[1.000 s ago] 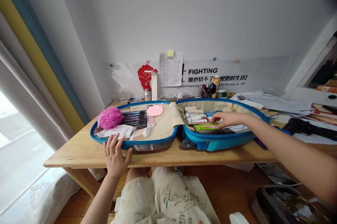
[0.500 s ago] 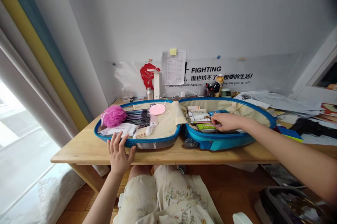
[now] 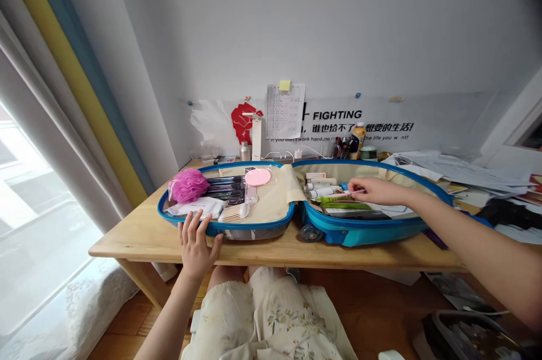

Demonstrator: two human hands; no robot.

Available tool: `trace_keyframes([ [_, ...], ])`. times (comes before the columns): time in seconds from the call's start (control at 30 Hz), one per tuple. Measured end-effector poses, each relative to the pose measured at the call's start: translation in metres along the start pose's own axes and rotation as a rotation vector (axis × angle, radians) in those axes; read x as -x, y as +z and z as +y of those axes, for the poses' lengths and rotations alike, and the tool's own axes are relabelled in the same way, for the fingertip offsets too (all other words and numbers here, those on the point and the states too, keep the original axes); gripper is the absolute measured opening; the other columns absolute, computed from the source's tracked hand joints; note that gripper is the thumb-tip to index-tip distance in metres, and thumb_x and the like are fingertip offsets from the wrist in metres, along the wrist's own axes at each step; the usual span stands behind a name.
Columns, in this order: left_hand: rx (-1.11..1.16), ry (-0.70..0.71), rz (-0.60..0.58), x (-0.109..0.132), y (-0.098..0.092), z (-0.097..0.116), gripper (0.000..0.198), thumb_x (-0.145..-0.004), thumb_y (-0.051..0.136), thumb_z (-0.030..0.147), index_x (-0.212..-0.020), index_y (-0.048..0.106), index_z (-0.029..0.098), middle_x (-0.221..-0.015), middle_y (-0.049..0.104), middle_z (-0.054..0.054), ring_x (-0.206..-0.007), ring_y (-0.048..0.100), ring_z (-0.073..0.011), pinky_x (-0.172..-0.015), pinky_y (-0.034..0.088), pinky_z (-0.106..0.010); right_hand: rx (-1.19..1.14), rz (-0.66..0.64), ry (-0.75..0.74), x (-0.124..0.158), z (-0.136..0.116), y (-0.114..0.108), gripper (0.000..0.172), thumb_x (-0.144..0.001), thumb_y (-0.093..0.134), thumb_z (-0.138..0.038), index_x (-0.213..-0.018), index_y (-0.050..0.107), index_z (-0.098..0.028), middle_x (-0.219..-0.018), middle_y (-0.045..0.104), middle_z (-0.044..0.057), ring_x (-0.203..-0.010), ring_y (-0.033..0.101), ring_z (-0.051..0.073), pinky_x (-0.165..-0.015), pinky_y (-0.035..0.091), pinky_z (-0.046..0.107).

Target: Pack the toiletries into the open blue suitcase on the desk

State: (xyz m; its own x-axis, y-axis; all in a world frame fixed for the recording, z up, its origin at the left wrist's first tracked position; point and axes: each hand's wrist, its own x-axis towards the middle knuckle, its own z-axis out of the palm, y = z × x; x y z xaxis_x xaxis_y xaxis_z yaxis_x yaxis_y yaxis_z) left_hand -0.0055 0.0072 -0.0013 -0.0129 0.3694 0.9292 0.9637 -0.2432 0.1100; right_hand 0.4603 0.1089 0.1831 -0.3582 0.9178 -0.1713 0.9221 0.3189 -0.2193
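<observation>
A blue suitcase (image 3: 351,230) lies opened flat on the table, both halves facing up. My left hand (image 3: 198,244) rests on the front rim of the left half, fingers spread. Near its fingertips are a white packet (image 3: 201,206) and a bundle of cotton swabs (image 3: 234,213). That half also holds a pink bath puff (image 3: 188,185), black-handled items in clear packaging (image 3: 226,188) and a pink oval pad (image 3: 258,177). Over the right half, my right hand (image 3: 368,191) pinches a thin pink item (image 3: 350,193), partly hidden by the fingers. Below it lie a green package (image 3: 345,202) and white tubes (image 3: 322,193).
Behind the suitcase stand a metal bottle (image 3: 244,151), a white lamp (image 3: 256,139), a pen holder (image 3: 341,148) and an orange bottle (image 3: 358,139). Papers (image 3: 453,171) and a black cloth-like item (image 3: 510,212) lie on the right of the wooden table (image 3: 139,236). A bin (image 3: 449,329) stands below.
My right hand has risen slightly from among the items, with the pink item between its fingers. The green package looks tilted now. My left hand stays on the rim; the view has shifted slightly.
</observation>
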Motion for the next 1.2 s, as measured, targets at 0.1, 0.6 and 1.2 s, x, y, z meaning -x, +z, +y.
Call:
trace_keyframes([
  [0.1,0.014,-0.006,-0.005,-0.001,-0.001,0.001,0.05,-0.093,0.053,0.038,-0.14,0.048,0.02,-0.142,0.051,-0.017,-0.145,0.034,-0.0339,-0.12,0.019,-0.053,-0.162,0.085,0.003,-0.013,-0.013,-0.008,0.047,-0.086,0.038,-0.064,-0.108,0.052,-0.025,-0.089,0.065,0.006,-0.07,0.056,0.017,-0.064,0.043,0.031],
  [0.6,-0.009,0.012,-0.011,-0.002,-0.003,0.003,0.05,-0.094,0.052,0.037,-0.14,0.047,0.019,-0.141,0.052,-0.018,-0.145,0.034,-0.0334,-0.12,0.02,-0.054,-0.108,0.019,-0.429,-0.168,-0.256,0.055,0.034,-0.095,0.055,-0.044,-0.119,0.063,-0.021,-0.129,0.06,0.007,-0.112,0.059,0.021,-0.097,0.052,0.041],
  [1.2,-0.012,-0.028,-0.034,0.0,-0.002,0.002,0.05,-0.094,0.051,0.04,-0.14,0.047,0.02,-0.14,0.052,-0.017,-0.145,0.035,-0.0346,-0.12,0.019,-0.055,-0.215,0.087,-0.453,-0.158,-0.196,0.004,0.035,-0.091,0.057,-0.043,-0.115,0.066,-0.018,-0.122,0.067,0.005,-0.107,0.062,0.02,-0.096,0.048,0.034],
])
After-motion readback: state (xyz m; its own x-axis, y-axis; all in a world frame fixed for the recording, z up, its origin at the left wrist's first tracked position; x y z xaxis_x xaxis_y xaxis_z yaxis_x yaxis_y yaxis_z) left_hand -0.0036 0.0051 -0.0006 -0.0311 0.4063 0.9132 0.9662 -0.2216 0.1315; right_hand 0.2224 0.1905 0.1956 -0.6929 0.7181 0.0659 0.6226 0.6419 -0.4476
